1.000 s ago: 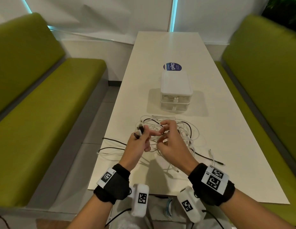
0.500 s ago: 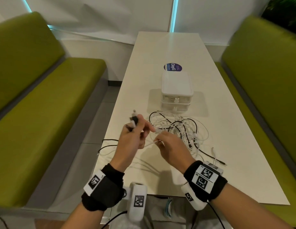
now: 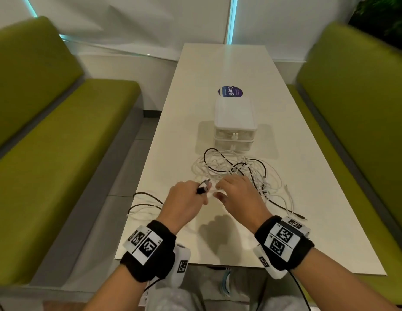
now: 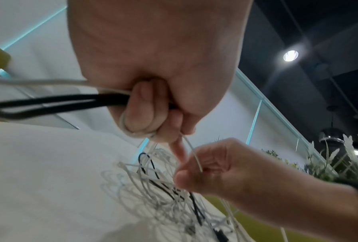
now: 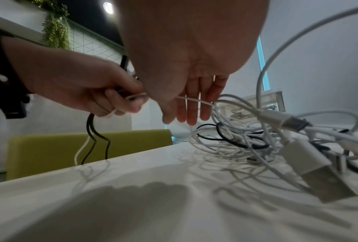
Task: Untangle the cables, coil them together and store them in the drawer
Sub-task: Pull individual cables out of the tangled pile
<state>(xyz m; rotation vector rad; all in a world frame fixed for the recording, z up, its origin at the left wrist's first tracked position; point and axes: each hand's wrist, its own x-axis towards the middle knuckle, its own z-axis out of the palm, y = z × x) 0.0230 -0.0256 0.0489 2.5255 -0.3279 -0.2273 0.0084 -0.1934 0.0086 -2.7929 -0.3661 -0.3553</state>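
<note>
A tangle of white and black cables lies on the white table, just in front of a small white drawer box whose drawers are closed. My left hand grips black and white cables in its fist, their plug ends sticking out above the thumb. Loops of these cables trail over the table's left edge. My right hand is close beside it, at the tangle's near side, pinching a thin white cable that runs between both hands.
A silver USB plug and a black cable end lie at the tangle's right. A round blue sticker sits behind the drawer box. Green benches flank the table.
Both hands have come down and nearer to me. The left hand, raised half a second ago, has dropped beside the right. The tangle now lies spread beyond the hands.
</note>
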